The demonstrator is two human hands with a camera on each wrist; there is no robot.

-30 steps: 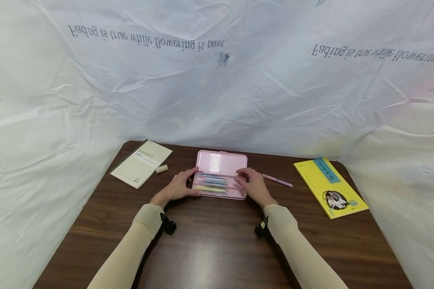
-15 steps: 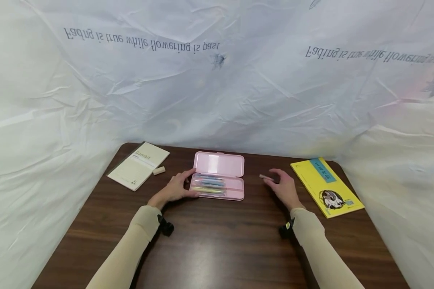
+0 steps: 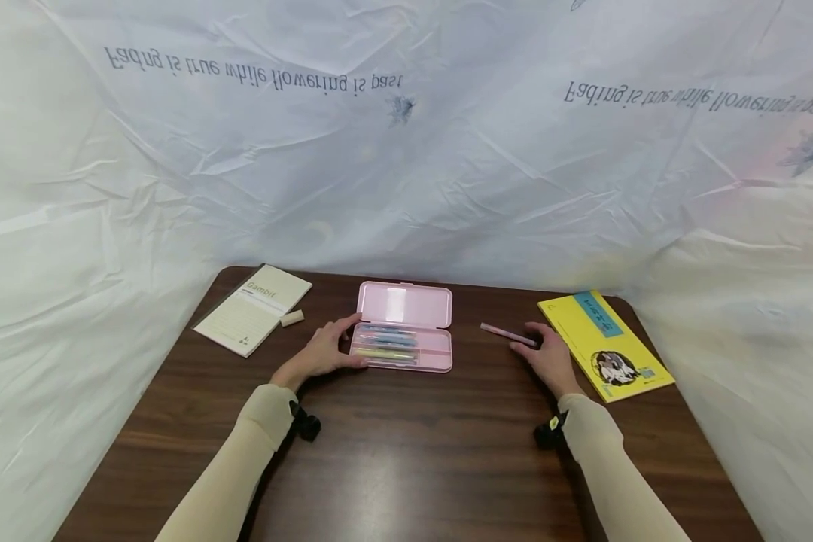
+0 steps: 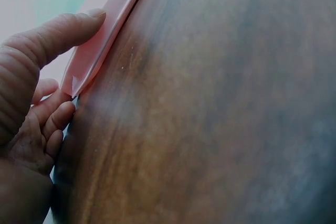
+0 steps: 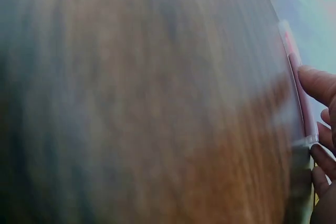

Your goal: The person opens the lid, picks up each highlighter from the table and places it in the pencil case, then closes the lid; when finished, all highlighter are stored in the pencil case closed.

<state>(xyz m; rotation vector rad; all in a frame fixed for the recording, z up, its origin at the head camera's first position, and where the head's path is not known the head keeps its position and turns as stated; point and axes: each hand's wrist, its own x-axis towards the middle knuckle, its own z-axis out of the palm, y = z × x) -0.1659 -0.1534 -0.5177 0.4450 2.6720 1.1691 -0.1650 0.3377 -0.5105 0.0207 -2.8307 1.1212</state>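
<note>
A pink pencil case (image 3: 420,305) lies with its lid folded back, in the middle of the table in the head view. Several blue and yellow pens (image 3: 388,340) lie in its tray. My left hand (image 3: 321,352) grips the case's left end; in the left wrist view the thumb (image 4: 73,29) presses on the pink rim (image 4: 94,56) with the fingers curled by the corner. Right of the case, my right hand (image 3: 554,360) pinches a pink pen (image 3: 504,333) between thumb and fingers. In the right wrist view the thumb touches the pen's barrel (image 5: 302,90).
At the left lies a cream notebook (image 3: 254,312) with a small beige eraser-like block (image 3: 292,318) beside it. A yellow booklet (image 3: 603,342) lies to the right of my right hand. White printed sheeting (image 3: 406,188) hangs behind the brown wooden table (image 3: 406,452).
My right hand has left the case's tray, moved right and taken hold of the pink pen. The left hand has stayed on the case.
</note>
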